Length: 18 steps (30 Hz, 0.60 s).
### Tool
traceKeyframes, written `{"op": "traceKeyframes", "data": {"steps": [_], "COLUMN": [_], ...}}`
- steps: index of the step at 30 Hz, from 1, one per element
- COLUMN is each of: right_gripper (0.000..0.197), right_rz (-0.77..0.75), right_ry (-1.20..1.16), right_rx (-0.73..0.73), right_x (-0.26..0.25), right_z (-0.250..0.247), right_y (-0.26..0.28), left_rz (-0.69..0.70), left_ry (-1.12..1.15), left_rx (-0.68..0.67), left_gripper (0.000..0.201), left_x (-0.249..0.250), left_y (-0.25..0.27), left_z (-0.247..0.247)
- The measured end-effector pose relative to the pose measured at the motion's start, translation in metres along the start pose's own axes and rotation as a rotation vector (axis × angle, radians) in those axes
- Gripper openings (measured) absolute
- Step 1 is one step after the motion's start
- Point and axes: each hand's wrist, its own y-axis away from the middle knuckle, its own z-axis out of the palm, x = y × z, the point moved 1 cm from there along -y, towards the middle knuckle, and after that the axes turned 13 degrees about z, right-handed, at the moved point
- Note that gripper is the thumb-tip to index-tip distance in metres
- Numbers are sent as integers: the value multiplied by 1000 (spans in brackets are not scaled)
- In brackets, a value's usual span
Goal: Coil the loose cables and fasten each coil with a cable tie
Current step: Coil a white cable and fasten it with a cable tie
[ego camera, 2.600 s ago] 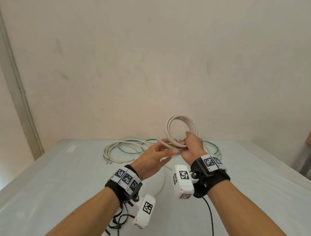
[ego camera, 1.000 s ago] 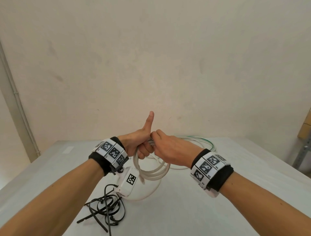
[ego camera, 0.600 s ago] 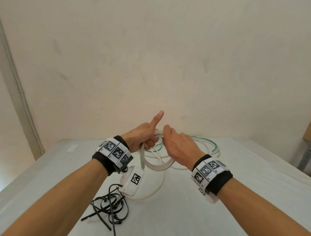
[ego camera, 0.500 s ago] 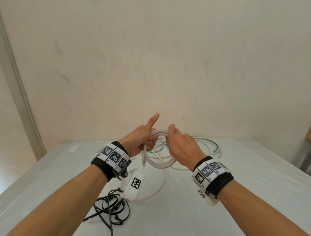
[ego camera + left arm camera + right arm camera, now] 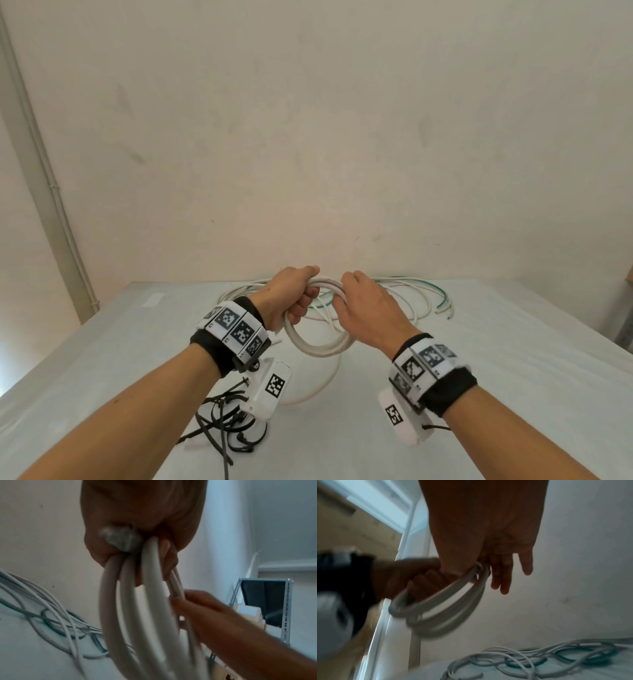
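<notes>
A thick white cable coil hangs in the air above the table. My left hand grips its top in a fist, thumb folded over the loops; in the left wrist view the coil drops from that fist. My right hand holds the coil's right side, pinching a strand between thumb and fingers. In the right wrist view its fingers point down past the coil. A loose tail of the cable trails down to the table. Black cable ties lie under my left wrist.
Loose white and green cables sprawl at the back of the white table, close to the wall. A metal shelf frame stands off to the right of the table.
The coil went from standing up in my right hand to hanging from my left fist. My left thumb, raised half a second ago, has folded down over the loops.
</notes>
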Motion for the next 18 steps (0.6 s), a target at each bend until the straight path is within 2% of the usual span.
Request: {"op": "traceKeyframes", "data": {"steps": [3, 7, 11, 14, 18], "right_gripper": [23, 18, 38, 49, 50], "right_rz": [1, 85, 297, 435, 506], "right_ry": [-258, -665, -969, -1086, -1187], "right_rx": [-219, -471, -709, -730, -608], "right_x": [4, 2, -7, -12, -19], "right_z": [-12, -18, -26, -27, -14], "right_y": [-11, -10, -5, -1, 3], "left_rz": [-38, -24, -12, 10, 28], "left_ry": [15, -70, -98, -111, -68], "left_rx": [-36, -92, -125, -123, -80], "left_gripper": [49, 42, 38, 42, 46], "left_x": [-2, 2, 5, 8, 4], "left_y": [-4, -8, -7, -7, -8], "left_z": [-5, -7, -6, -5, -6]}}
